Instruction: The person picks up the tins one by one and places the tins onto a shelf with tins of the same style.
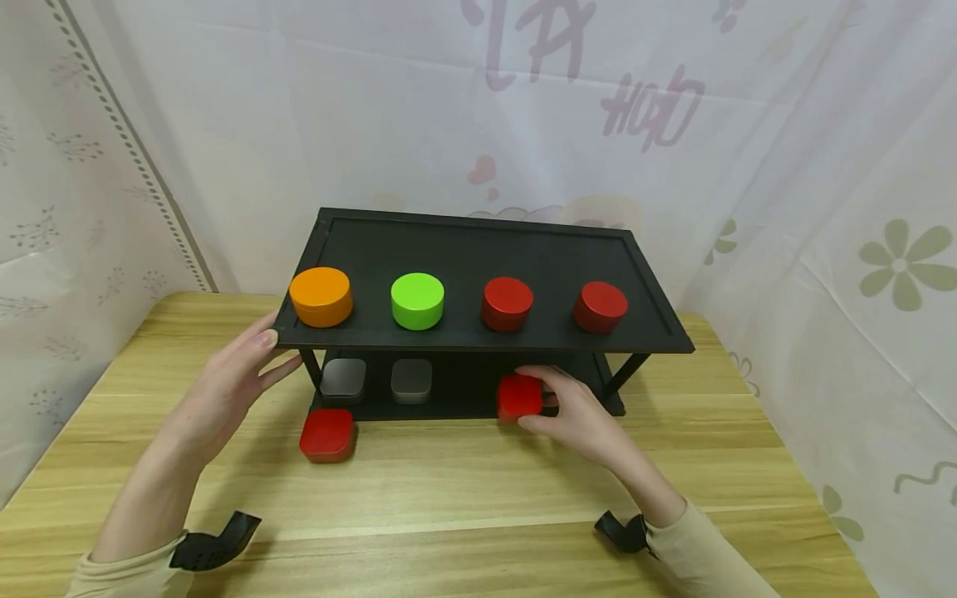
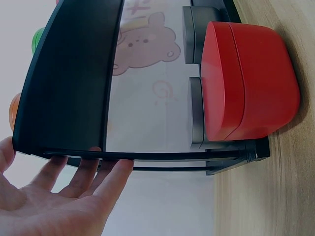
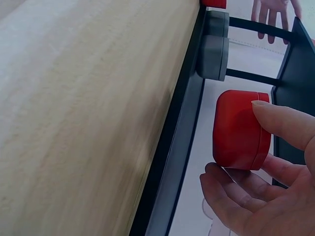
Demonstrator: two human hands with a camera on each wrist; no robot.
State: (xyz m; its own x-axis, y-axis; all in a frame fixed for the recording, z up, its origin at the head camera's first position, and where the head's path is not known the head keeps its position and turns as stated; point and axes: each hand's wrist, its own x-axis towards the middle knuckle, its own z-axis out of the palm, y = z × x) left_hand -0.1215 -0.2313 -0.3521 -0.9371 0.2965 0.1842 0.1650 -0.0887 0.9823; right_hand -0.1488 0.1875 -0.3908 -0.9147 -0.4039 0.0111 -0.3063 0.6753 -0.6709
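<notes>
A black two-tier shelf point(image 1: 478, 249) stands on the wooden table. My left hand point(image 1: 232, 378) holds its left end, thumb at the upper panel's corner and fingers point(image 2: 115, 182) below. With thumb and fingers, my right hand point(image 1: 571, 415) grips a red square lidded tin point(image 1: 519, 397). In the right wrist view that tin point(image 3: 238, 130) is upright-sided, at the lower tier's front. Two grey square tins point(image 1: 344, 379) sit at the lower tier's left. Another red square tin point(image 1: 327, 436) lies on the table before them.
On the upper panel stand an orange round tin point(image 1: 321, 297), a green round tin point(image 1: 417, 301) and two dark red round tins point(image 1: 507, 305). Slanted posts point(image 1: 625, 374) bear the panel. A printed curtain point(image 1: 449, 116) hangs behind the table point(image 1: 449, 515).
</notes>
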